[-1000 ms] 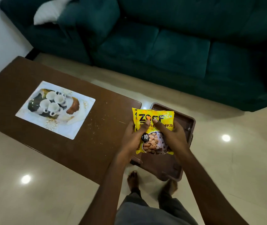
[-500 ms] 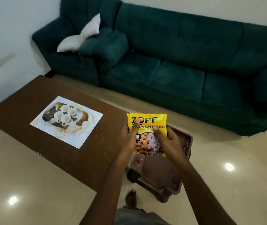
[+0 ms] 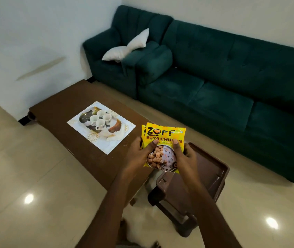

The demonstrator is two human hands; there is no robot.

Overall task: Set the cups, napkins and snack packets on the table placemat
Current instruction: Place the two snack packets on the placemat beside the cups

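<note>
Packets [image 3: 164,138] of soya chunks, yellow and seemingly two in a stack, are held upright above the near end of the table [image 3: 62,108], with a brown plastic stool [image 3: 205,176] at five o'clock below them. The left hand [image 3: 139,154] pinches the stack's left edge with its thumb on the front. The right hand [image 3: 185,158] grips the right edge the same way, so both are clamped on one bundle, close together. The placemat [image 3: 110,148] lies at ten o'clock from the packets, well apart. It has four white cups [image 3: 98,119] toward its twelve o'clock side and what look like folded napkins [image 3: 113,136] at three o'clock. A good placement would carry the stack toward ten o'clock and lay it flat on the bare patch at the mat's six o'clock corner. It should stay clear of the cups and squared up, so no slippery packet slides off the edge
</note>
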